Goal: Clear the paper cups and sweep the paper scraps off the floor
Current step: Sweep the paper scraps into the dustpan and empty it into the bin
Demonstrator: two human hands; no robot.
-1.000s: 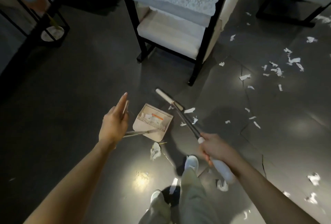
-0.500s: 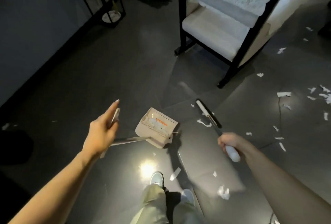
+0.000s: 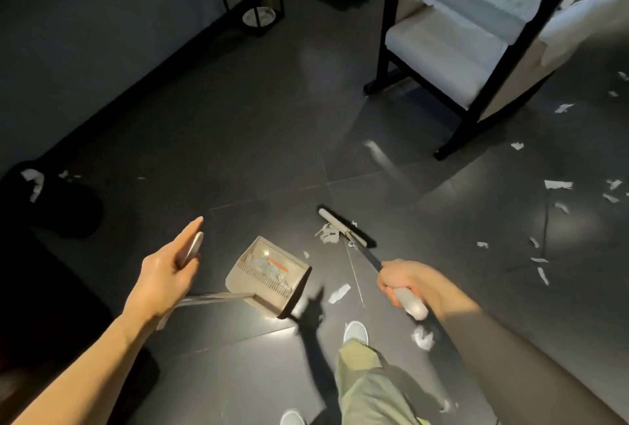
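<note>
The right hand point(image 3: 405, 283) has its fingers point(image 3: 388, 285) curled tight round the white grip of the broom point(image 3: 345, 227), whose head rests on the floor point(image 3: 238, 118) with a clump of scraps point(image 3: 328, 234) just beside it. The left hand point(image 3: 166, 275) grips the handle of the dustpan point(image 3: 269, 275), index finger straight along it. The dustpan sits tilted between the hands, with scraps inside. More scraps lie strewn to the right, near the chair point(image 3: 459, 50).

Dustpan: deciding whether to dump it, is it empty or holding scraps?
Holding some: pale paper scraps and something orange lie inside the dustpan, which is not full.
</note>
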